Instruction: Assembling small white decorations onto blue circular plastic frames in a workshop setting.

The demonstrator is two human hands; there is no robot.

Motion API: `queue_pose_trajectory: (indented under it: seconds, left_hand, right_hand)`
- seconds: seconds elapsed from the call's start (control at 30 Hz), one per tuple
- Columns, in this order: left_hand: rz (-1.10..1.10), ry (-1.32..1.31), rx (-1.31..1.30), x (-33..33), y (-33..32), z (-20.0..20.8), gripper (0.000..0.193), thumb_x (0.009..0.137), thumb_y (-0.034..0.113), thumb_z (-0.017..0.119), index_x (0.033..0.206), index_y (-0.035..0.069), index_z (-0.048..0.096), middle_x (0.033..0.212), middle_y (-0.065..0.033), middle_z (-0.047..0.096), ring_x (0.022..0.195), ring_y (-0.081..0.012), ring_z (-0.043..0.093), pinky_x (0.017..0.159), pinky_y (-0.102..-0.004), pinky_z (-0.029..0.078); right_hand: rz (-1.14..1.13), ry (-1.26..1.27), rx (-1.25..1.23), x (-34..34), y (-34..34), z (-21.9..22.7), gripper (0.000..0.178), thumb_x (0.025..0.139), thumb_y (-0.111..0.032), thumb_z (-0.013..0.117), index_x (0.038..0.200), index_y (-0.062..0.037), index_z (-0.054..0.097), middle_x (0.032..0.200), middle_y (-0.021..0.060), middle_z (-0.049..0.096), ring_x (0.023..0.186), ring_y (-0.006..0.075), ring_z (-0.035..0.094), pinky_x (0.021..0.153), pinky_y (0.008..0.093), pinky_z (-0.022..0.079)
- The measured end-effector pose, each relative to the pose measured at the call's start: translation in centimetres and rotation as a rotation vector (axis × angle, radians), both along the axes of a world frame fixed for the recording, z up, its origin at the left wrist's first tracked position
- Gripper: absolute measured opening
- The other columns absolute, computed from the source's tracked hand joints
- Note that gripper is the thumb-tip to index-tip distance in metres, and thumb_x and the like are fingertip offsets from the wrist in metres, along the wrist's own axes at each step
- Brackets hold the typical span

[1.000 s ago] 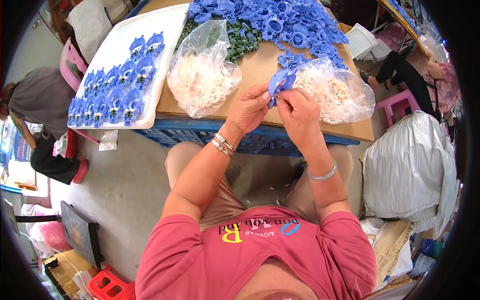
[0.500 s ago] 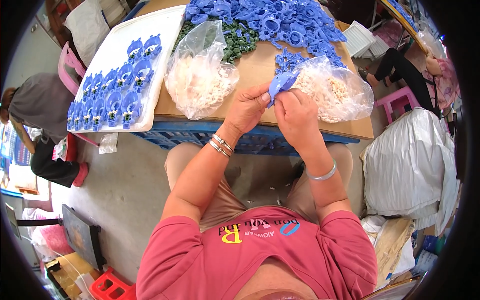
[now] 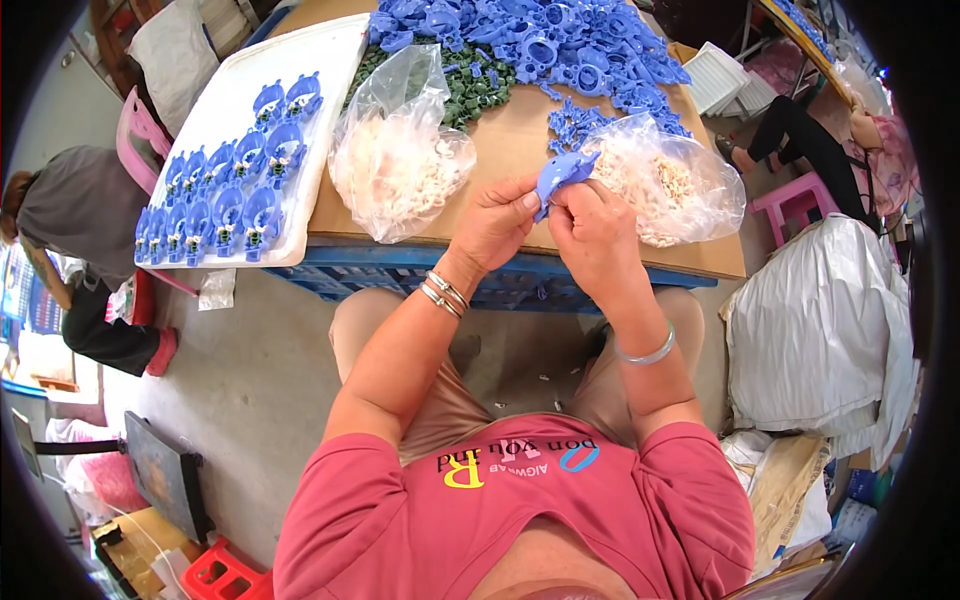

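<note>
Both my hands meet over the near edge of the table around a blue plastic figure part [image 3: 563, 178]. My left hand [image 3: 497, 222] pinches it by its left side. Fingers of my right hand [image 3: 597, 228] are closed against its right side; whatever small piece they may hold is hidden. Just beyond my right hand lies a clear bag of small cream-coloured pieces [image 3: 672, 185]. A second such bag [image 3: 398, 170] rests to the left of my left hand. Farther left, a white tray [image 3: 318, 110] carries rows of blue figures [image 3: 228, 210] with small dark green and white parts on them.
Across the back of the table spreads a heap of blue parts [image 3: 545, 45], beside a pile of dark green pieces [image 3: 480, 90]. A blue crate [image 3: 400, 275] supports the cardboard tabletop. White sacks [image 3: 815, 330] stand at right. Other people sit at left [image 3: 95, 210] and right [image 3: 815, 150].
The view has shifted very slightly. My hands keep nearly the same place, and the blue part has turned a little between them.
</note>
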State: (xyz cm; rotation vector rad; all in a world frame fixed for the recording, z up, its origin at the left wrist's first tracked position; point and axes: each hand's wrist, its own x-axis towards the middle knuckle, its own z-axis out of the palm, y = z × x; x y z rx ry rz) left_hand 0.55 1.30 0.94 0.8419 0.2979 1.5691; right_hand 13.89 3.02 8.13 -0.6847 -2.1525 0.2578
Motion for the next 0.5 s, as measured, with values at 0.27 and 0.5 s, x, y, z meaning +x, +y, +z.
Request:
queue_pose_trajectory:
  seconds: [0.27,0.5]
  left_hand:
    - [0.090,0.101,0.013,0.2,-0.3,0.4,0.032,0.084,0.005,0.050,0.116,-0.002,0.049,0.110,-0.0062,0.054,0.098,-0.0126,0.050,0.086,-0.0257,0.039]
    - [0.055,-0.055,0.060,-0.1,-0.2,0.3,0.030,0.086,0.005,0.047,0.115,-0.002,0.049,0.113,-0.0070,0.052,0.101,-0.0138,0.049,0.088,-0.0269,0.038]
  right_hand:
    - [0.003,-0.108,0.137,0.0,0.8,-1.0,0.008,0.069,0.000,0.056,0.073,-0.0015,0.050,0.070,0.0128,0.053,0.061,0.0302,0.052,0.052,0.0377,0.043]
    - [0.126,0.152,-0.146,-0.3,1.0,-1.7,0.008,0.069,0.002,0.057,0.077,-0.0002,0.058,0.072,0.0139,0.057,0.064,0.0281,0.055,0.054,0.0324,0.044]
